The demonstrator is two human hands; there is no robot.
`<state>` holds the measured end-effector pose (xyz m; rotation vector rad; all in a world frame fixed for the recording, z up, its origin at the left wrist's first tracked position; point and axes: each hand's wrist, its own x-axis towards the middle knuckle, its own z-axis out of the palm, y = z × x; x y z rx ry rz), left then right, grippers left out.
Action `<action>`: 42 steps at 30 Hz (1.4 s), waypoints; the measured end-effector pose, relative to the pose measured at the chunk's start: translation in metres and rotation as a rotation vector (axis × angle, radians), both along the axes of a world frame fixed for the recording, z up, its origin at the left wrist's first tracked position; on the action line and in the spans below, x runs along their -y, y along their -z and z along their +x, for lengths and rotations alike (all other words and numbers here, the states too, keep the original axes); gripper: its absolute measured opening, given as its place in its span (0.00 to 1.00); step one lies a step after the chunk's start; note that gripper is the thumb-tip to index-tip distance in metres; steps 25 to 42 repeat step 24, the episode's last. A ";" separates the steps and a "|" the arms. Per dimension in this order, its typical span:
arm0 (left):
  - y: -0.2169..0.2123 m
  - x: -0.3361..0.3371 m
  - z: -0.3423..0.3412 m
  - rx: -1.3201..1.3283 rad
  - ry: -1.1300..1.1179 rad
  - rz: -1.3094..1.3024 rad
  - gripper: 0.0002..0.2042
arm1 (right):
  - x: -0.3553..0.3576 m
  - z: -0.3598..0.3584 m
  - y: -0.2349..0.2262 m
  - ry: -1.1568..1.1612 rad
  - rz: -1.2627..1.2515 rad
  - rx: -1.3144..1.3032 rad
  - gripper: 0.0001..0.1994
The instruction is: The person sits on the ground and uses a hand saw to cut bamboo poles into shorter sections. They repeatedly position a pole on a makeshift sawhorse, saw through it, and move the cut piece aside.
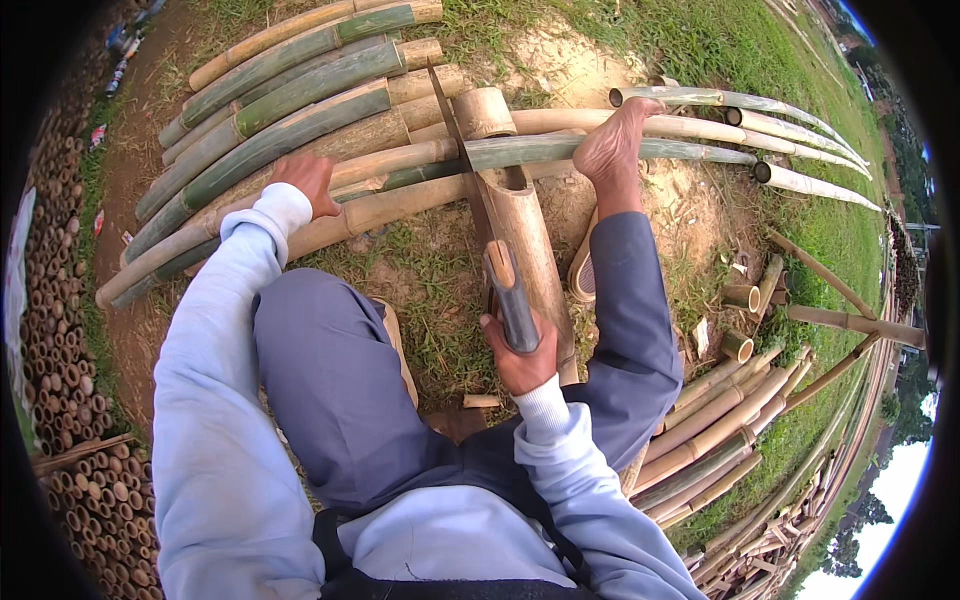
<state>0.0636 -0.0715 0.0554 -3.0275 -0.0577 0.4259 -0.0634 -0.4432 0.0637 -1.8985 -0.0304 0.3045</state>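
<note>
our right hand [518, 352] is closed tight around the handle of a long blade [462, 160] — a machete-like knife whose dark edge runs up and away from us into the open end of a thick bamboo culm [530, 245]. the culm lies lengthwise between our legs, pale and hollow at its far end. our left hand [308, 182] rests out on a long bamboo pole [330, 170] in the pile; we cannot tell whether its fingers curl around it. our bare right foot [615, 145] presses on the poles beyond. we judge the culm stiff, hard and smooth-skinned, likely to roll, so it is best held on its wall, away from the blade. stacked cut bamboo ends [70, 380] line our left — grass lies all around.
</note>
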 end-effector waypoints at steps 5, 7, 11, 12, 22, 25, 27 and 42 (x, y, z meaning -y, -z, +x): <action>0.000 0.006 -0.013 -0.059 -0.016 -0.034 0.26 | 0.071 -0.109 -0.074 -0.044 -0.114 -0.183 0.15; 0.007 0.005 -0.017 -0.043 -0.017 -0.029 0.27 | 0.063 -0.086 -0.050 -0.028 0.005 -0.136 0.15; 0.004 0.020 -0.002 -0.116 -0.023 -0.045 0.29 | -0.002 0.050 0.033 -0.013 0.096 0.002 0.10; 0.001 0.024 0.001 -0.119 -0.023 -0.043 0.29 | -0.014 0.081 0.038 -0.014 0.101 0.011 0.11; 0.014 0.003 -0.009 -0.054 -0.002 -0.051 0.26 | 0.070 -0.111 -0.058 -0.003 -0.144 -0.070 0.14; 0.012 0.005 -0.004 -0.078 0.021 -0.051 0.27 | 0.073 -0.101 -0.054 -0.011 -0.149 -0.174 0.15; 0.012 0.005 -0.004 -0.078 0.021 -0.051 0.27 | 0.073 -0.101 -0.054 -0.011 -0.149 -0.174 0.15; 0.012 0.005 -0.004 -0.078 0.021 -0.051 0.27 | 0.073 -0.101 -0.054 -0.011 -0.149 -0.174 0.15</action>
